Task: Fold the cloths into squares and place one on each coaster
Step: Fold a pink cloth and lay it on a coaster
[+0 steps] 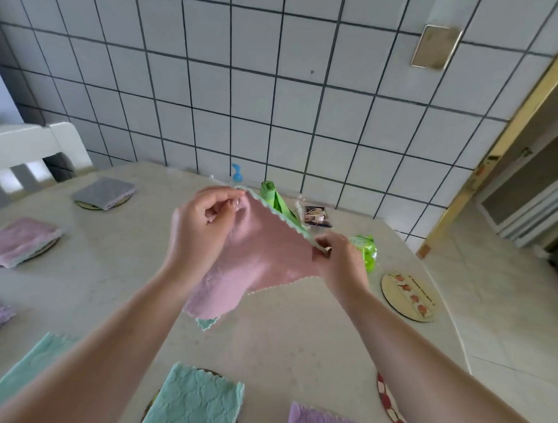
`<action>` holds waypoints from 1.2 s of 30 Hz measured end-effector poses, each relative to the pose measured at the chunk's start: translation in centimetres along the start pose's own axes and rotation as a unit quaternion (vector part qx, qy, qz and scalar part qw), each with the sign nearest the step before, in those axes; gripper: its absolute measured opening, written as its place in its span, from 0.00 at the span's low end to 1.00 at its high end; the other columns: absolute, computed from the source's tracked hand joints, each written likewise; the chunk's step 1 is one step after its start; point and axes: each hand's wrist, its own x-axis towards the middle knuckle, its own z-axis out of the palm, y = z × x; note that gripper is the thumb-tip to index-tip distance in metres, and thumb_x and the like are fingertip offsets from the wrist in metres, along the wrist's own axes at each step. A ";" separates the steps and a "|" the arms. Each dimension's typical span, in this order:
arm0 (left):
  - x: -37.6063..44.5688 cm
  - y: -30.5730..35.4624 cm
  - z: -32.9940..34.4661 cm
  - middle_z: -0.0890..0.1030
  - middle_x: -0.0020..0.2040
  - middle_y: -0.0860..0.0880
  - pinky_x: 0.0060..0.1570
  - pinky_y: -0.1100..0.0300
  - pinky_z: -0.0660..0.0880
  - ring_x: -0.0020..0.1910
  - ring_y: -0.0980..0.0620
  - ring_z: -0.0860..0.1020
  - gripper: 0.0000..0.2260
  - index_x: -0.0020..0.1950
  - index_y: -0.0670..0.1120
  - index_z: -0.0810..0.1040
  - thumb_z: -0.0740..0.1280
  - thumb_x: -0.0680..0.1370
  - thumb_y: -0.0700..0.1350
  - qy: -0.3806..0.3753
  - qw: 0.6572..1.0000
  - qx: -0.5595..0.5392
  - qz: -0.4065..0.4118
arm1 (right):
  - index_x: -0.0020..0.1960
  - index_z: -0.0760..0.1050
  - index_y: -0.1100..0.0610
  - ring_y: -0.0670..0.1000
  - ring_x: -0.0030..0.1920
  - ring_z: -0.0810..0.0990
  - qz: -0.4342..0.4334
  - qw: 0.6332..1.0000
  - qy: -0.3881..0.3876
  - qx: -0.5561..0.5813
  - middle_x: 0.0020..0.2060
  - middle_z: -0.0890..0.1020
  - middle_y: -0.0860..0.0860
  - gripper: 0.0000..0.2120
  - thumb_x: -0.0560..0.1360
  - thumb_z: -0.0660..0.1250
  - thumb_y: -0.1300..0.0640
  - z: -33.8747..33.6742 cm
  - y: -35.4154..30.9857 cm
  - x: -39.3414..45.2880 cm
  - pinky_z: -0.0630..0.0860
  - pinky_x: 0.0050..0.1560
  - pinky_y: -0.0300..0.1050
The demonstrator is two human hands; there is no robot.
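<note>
I hold the pink cloth (263, 258) above the table (297, 346), left hand (196, 236) pinching its far corner, right hand (339, 262) pinching its right edge. My right arm hides most of a near coaster (390, 405). A bare coaster (406, 295) lies right; folded cloths lie left and near, some cut off by the picture's edge.
</note>
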 end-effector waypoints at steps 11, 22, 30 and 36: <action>-2.9 5.1 4.0 0.82 0.35 0.58 0.43 0.70 0.73 0.39 0.53 0.78 0.15 0.44 0.55 0.80 0.65 0.74 0.33 0.069 0.997 -0.042 -0.020 | 0.48 0.73 0.53 0.55 0.42 0.75 -0.026 0.995 -0.023 -0.096 0.38 0.77 0.49 0.05 0.73 0.66 0.56 -11.5 7.7 -0.6 0.68 0.36 0.44; -2.6 0.4 6.2 0.80 0.42 0.47 0.44 0.53 0.75 0.38 0.49 0.78 0.12 0.56 0.42 0.76 0.68 0.73 0.35 0.062 0.958 -0.083 -0.268 | 0.47 0.81 0.52 0.44 0.31 0.73 0.021 0.997 -0.018 0.068 0.39 0.83 0.48 0.05 0.74 0.67 0.55 -13.6 12.5 2.1 0.68 0.33 0.39; -0.1 1.3 9.1 0.81 0.43 0.48 0.52 0.60 0.78 0.41 0.54 0.82 0.05 0.51 0.41 0.78 0.66 0.76 0.37 0.058 0.952 -0.197 -0.228 | 0.47 0.74 0.48 0.50 0.42 0.77 0.030 0.984 0.057 0.166 0.41 0.80 0.48 0.05 0.78 0.60 0.50 -15.4 11.7 4.1 0.74 0.43 0.48; -2.6 -1.8 9.9 0.77 0.34 0.53 0.41 0.49 0.76 0.38 0.50 0.74 0.05 0.48 0.53 0.77 0.66 0.75 0.44 -0.009 0.981 -0.098 -0.168 | 0.46 0.73 0.48 0.60 0.47 0.78 0.024 0.973 0.085 0.212 0.45 0.80 0.55 0.07 0.79 0.57 0.51 -15.3 14.2 2.2 0.75 0.49 0.56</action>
